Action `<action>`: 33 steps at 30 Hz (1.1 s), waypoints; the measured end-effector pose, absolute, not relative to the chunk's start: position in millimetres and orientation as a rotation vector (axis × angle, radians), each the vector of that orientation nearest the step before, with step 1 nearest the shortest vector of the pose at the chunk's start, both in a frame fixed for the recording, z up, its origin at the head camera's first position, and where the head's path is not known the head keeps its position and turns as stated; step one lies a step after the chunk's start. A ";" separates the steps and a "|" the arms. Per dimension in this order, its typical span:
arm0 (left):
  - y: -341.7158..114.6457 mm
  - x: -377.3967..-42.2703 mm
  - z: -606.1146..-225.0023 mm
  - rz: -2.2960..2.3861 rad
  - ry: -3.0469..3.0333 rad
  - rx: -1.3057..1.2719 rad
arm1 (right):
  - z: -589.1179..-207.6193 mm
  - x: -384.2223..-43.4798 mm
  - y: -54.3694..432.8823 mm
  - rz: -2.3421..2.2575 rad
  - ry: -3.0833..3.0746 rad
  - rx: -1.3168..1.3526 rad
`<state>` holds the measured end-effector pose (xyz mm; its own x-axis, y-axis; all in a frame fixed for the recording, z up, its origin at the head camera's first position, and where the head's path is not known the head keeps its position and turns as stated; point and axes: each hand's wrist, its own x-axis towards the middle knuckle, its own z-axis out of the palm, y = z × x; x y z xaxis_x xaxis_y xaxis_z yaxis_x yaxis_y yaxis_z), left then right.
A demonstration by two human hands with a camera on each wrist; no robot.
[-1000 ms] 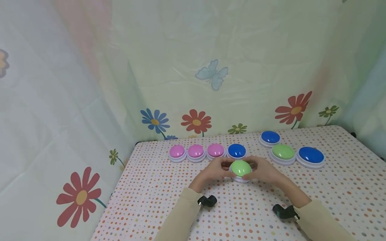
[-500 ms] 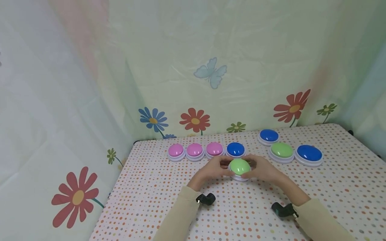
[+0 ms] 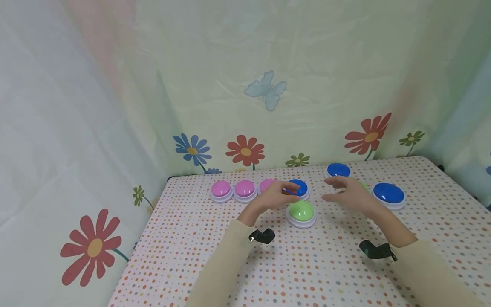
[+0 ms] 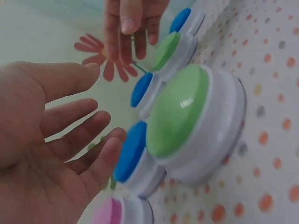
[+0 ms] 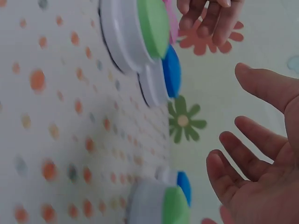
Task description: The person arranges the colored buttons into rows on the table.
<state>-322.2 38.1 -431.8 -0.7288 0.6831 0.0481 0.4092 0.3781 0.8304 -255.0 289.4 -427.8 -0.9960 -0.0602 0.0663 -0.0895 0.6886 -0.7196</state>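
Observation:
A green push button (image 3: 301,211) with a round dome and white base sits on the dotted table, just in front of a blue push button (image 3: 302,188). My left hand (image 3: 273,196) hovers to its upper left with fingers spread, holding nothing, and partly covers the blue button and a pink push button (image 3: 266,185). To the right, my right hand (image 3: 350,195) is raised with its fingers apart and nothing in it. It hides most of a second green button (image 3: 363,185). In the left wrist view a gap shows between my left hand (image 4: 60,135) and the nearest green button (image 4: 180,112).
Two more pink buttons, one pink button (image 3: 220,188) and another pink button (image 3: 244,188), continue the row leftward. At the right stand a blue button (image 3: 388,193) and a farther blue button (image 3: 339,169). A flowered curtain (image 3: 215,106) hangs behind the dotted table (image 3: 184,238).
Both hands have let go of the green button and lifted off it. The right hand has moved right, the left slightly up and away. The green button stays in front of the blue one.

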 end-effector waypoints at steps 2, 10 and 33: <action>50.5 -324.2 -423.3 1.242 2.351 0.977 | -420.7 -257.9 299.9 1.161 -2.858 0.121; 96.0 -330.6 -409.2 1.208 2.318 1.027 | -404.5 -269.4 343.4 0.976 -2.888 0.271; 172.3 -344.9 -442.4 1.115 2.420 0.921 | -430.3 -286.4 400.5 0.904 -3.021 0.260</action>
